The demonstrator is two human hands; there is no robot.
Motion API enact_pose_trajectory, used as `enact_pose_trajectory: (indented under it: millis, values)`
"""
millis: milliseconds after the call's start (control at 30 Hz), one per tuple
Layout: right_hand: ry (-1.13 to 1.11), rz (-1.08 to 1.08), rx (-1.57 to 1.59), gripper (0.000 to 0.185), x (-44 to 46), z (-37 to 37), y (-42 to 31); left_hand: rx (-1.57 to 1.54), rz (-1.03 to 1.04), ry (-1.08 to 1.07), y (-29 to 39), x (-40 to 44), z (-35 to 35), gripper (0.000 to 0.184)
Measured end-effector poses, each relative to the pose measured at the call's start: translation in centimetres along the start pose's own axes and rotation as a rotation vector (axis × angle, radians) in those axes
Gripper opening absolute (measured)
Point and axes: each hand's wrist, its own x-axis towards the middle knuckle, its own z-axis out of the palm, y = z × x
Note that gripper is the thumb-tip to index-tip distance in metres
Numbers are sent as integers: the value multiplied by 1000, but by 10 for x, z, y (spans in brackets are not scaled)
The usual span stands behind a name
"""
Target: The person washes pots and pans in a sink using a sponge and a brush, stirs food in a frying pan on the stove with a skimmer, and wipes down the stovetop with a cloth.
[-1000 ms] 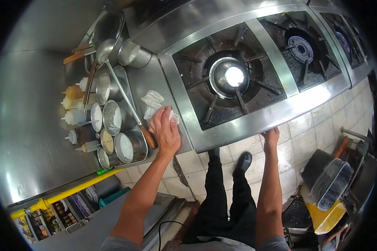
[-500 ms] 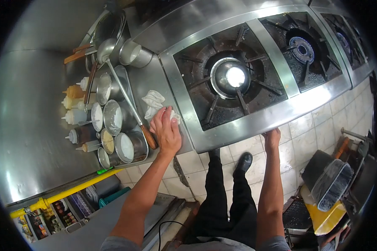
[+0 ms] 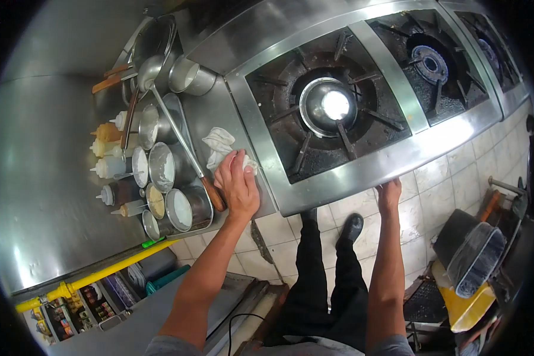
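Observation:
My left hand [image 3: 238, 185] rests on the steel counter beside the stove, its fingers curled over a crumpled white cloth [image 3: 218, 142]. Close to its thumb side and wrist lies the wooden handle of a long ladle [image 3: 176, 132]. My right hand [image 3: 389, 193] is at the underside of the stove's front edge [image 3: 350, 169]; its fingertips are hidden there, so what they touch does not show. Above and between both hands, a round metal dome [image 3: 321, 115] sits in the middle of the nearest burner's grate.
Left of the ladle, a tray holds several metal tubs [image 3: 162, 166] of powders. Squeeze bottles [image 3: 108, 167] line up beyond them. A second burner [image 3: 428, 65] lies farther right. A yellow pipe [image 3: 101, 273] runs along the counter front. A dark bin [image 3: 471, 255] stands at right.
The whole view has shifted slightly. My two hands keep their places on the cloth and at the stove edge. The second burner's bluish colour looks paler now.

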Motion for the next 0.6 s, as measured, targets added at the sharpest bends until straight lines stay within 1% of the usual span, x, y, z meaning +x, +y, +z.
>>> enact_pose_trajectory:
  millis: [67,133,167,233,267,367,433,600]
  values:
    - [16,0,65,35,-4,6,-4,2,3,4,0,0,0,42]
    - [131,-587,-693,37,-10,8,-7,3,4,6,0,0,0,43]
    - [130,-588,-692,37,-9,7,-11,4,4,8,0,0,1,43]
    - [99,-593,-901,41,-7,1,-16,-3,11,11,-1,0,1,43]
    - [100,-589,-904,41,-6,-1,-14,-4,10,7,-1,-1,1,43]
    - [79,-603,-841,42,-1,0,-12,1,3,8,0,-1,1,43]
    - [49,-601,-711,47,-5,5,-12,7,-6,-4,1,0,0,42]
    - [75,-581,-722,55,-11,10,-15,0,-5,-2,-1,-1,1,42]
